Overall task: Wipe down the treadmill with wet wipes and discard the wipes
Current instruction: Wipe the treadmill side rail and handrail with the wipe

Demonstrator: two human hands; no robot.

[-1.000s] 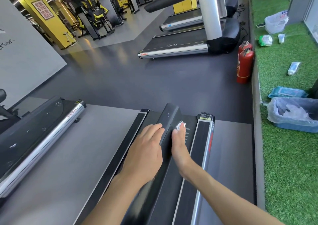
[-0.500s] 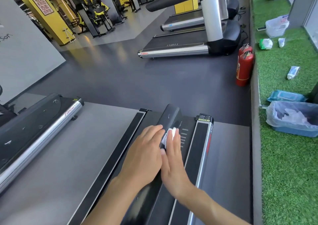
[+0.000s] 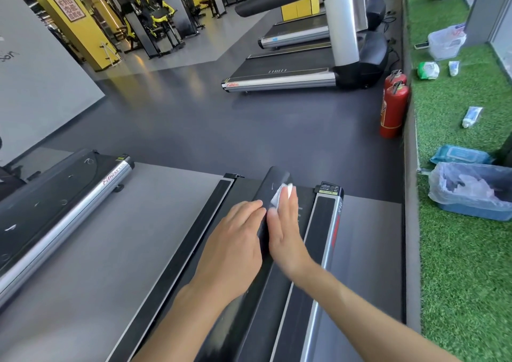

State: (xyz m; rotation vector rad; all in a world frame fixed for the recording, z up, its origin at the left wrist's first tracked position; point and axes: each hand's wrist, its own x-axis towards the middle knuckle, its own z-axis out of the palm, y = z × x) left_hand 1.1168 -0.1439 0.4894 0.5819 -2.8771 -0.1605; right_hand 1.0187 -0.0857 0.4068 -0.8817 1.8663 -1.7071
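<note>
In the head view, the left hand [image 3: 235, 239] lies flat, fingers straight, on the treadmill's black handrail [image 3: 273, 180]. The right hand [image 3: 288, 231], fingers straight too, presses a white wipe [image 3: 281, 195] onto the rail; the wipe shows at its 12 o'clock. At 3 o'clock (well apart) sits a lined bin [image 3: 476, 212], with a wipes pack [image 3: 460, 155] at its 12 o'clock.

wipe [image 3: 280, 196] mostly hidden under right hand [image 3: 286, 233].
</note>
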